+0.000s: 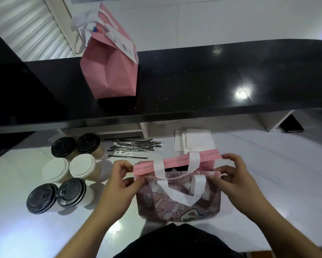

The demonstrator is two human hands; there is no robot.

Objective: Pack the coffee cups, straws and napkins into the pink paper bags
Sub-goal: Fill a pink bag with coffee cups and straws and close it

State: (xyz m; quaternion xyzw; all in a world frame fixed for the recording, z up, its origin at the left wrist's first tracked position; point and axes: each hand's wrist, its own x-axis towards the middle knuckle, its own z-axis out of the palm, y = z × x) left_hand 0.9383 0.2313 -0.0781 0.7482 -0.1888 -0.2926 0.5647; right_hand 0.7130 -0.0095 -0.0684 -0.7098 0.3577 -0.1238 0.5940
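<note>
A pink paper bag [178, 200] with white handles stands on the white counter in front of me, its mouth slightly parted. My left hand [122, 180] pinches the left end of its top rim, and my right hand [231, 172] pinches the right end. Several lidded coffee cups [67, 172], with black and white lids, are grouped to the left. Wrapped straws [136, 145] lie in a pile behind the bag, and white napkins [195, 140] are stacked beside them. A second pink bag [111, 66], folded shut at the top, stands on the black upper ledge.
The black glossy ledge [212, 81] runs across the view above the white counter [277, 174]. A dark flat object [291, 124] sits under the ledge at the right. My dark clothing fills the bottom middle.
</note>
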